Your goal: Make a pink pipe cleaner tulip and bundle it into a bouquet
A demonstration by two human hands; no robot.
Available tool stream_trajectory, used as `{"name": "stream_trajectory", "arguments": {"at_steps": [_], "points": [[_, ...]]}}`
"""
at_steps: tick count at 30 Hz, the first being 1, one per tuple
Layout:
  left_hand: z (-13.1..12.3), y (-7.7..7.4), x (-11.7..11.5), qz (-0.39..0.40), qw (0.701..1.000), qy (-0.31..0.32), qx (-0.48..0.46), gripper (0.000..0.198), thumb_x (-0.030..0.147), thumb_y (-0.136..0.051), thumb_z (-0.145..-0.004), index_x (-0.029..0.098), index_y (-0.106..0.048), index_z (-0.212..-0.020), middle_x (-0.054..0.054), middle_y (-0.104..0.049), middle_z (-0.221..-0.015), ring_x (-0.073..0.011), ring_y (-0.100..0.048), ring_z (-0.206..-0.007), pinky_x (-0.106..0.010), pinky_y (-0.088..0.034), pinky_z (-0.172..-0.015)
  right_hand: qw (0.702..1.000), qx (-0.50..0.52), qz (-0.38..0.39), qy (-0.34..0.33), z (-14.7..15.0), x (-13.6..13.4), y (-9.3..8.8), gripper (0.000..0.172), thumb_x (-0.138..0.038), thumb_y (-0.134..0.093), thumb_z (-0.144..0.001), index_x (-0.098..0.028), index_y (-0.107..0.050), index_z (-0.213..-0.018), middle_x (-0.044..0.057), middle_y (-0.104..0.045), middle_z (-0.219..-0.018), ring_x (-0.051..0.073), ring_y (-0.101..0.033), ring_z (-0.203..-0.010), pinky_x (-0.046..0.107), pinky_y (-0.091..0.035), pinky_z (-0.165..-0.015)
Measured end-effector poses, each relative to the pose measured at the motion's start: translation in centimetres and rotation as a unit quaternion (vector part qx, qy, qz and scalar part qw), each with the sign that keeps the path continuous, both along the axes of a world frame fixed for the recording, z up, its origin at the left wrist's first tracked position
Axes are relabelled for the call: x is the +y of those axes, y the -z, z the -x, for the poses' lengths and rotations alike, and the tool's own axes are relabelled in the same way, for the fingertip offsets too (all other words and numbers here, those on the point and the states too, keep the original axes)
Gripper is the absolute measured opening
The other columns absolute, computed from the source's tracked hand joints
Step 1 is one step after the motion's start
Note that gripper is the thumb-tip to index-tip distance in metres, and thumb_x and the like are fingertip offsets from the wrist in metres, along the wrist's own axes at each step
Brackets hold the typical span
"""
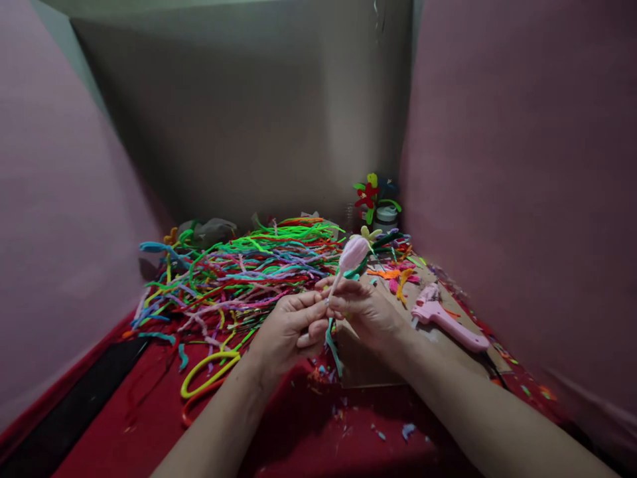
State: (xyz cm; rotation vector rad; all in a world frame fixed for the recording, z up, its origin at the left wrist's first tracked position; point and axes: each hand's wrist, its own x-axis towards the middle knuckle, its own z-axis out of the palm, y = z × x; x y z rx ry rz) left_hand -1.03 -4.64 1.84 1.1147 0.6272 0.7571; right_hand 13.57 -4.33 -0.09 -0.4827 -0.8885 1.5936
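A pale pink pipe-cleaner flower bud [354, 255] stands up on a thin pink stem, tilted a little to the right. Both hands meet at the lower end of that stem. My left hand [293, 326] pinches it between thumb and forefinger. From the other side, my right hand [365, 309] closes its fingertips round the same spot. A teal pipe cleaner [332, 348] hangs down just below the hands; whether it joins the stem is hidden by the fingers.
A large heap of coloured pipe cleaners [269, 255] lies behind my left hand. On cardboard [368, 372] to the right rests a pink glue gun [450, 324]. Yellow-handled scissors [209, 372] lie at left. Finished flowers [367, 194] stand by a lidded jar [386, 216] at the back.
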Motion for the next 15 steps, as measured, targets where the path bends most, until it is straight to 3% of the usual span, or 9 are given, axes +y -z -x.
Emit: {"name": "stream_trajectory", "arguments": {"at_steps": [2, 4, 8, 10, 12, 15], "points": [[-0.2, 0.1, -0.1, -0.068, 0.995, -0.04, 0.056, 0.021, 0.035, -0.054, -0.081, 0.016, -0.055, -0.073, 0.007, -0.039, -0.047, -0.0016, -0.021, -0.034, -0.016, -0.018, -0.034, 0.999, 0.012, 0.016, 0.036, 0.1, -0.1, -0.1, 0.016, -0.015, -0.08, -0.047, -0.021, -0.07, -0.058, -0.002, -0.067, -0.08, 0.012, -0.058, -0.072, 0.024, -0.043, -0.064], [-0.5, 0.4, -0.3, -0.208, 0.959, -0.12, 0.149, 0.02, 0.034, -0.052, -0.082, 0.016, -0.057, -0.075, 0.005, -0.046, -0.053, -0.0039, -0.033, -0.039, -0.017, -0.025, -0.039, 0.998, 0.012, 0.024, 0.064, 0.2, -0.2, -0.1, 0.015, -0.014, -0.08, -0.048, -0.021, -0.07, -0.057, -0.002, -0.067, -0.078, 0.012, -0.057, -0.072, 0.024, -0.043, -0.062], [-0.8, 1.3, -0.4, -0.494, 0.791, -0.245, 0.263, 0.012, 0.023, -0.05, -0.082, 0.017, -0.061, -0.083, -0.001, -0.059, -0.07, -0.0097, -0.052, -0.058, -0.021, -0.039, -0.057, 0.995, -0.011, 0.037, 0.095, 0.5, -0.2, 0.1, 0.013, -0.016, -0.078, -0.05, -0.02, -0.071, -0.06, -0.002, -0.068, -0.073, 0.01, -0.054, -0.066, 0.022, -0.04, -0.057], [-0.9, 1.6, -0.3, -0.539, 0.754, -0.263, 0.269, 0.014, 0.021, -0.046, -0.083, 0.018, -0.06, -0.08, -0.001, -0.06, -0.069, -0.0102, -0.053, -0.059, -0.021, -0.039, -0.059, 0.994, -0.014, 0.043, 0.101, 0.6, -0.2, 0.3, 0.014, -0.016, -0.078, -0.051, -0.021, -0.071, -0.062, -0.002, -0.068, -0.072, 0.01, -0.054, -0.065, 0.022, -0.04, -0.057], [-0.9, 1.6, -0.3, -0.515, 0.769, -0.268, 0.267, 0.015, 0.021, -0.046, -0.084, 0.019, -0.061, -0.079, 0.0, -0.058, -0.066, -0.0096, -0.052, -0.056, -0.02, -0.039, -0.058, 0.994, -0.014, 0.035, 0.103, 0.7, -0.2, 0.4, 0.015, -0.016, -0.078, -0.053, -0.022, -0.072, -0.065, -0.002, -0.069, -0.073, 0.011, -0.055, -0.066, 0.023, -0.04, -0.057], [-0.9, 1.4, -0.3, -0.398, 0.849, -0.26, 0.232, 0.015, 0.027, -0.05, -0.084, 0.019, -0.062, -0.08, 0.003, -0.053, -0.06, -0.0085, -0.047, -0.053, -0.019, -0.036, -0.052, 0.996, -0.025, 0.014, 0.084, 0.8, -0.2, 0.4, 0.015, -0.017, -0.077, -0.056, -0.022, -0.072, -0.07, -0.002, -0.069, -0.075, 0.011, -0.055, -0.066, 0.024, -0.042, -0.061]]}}
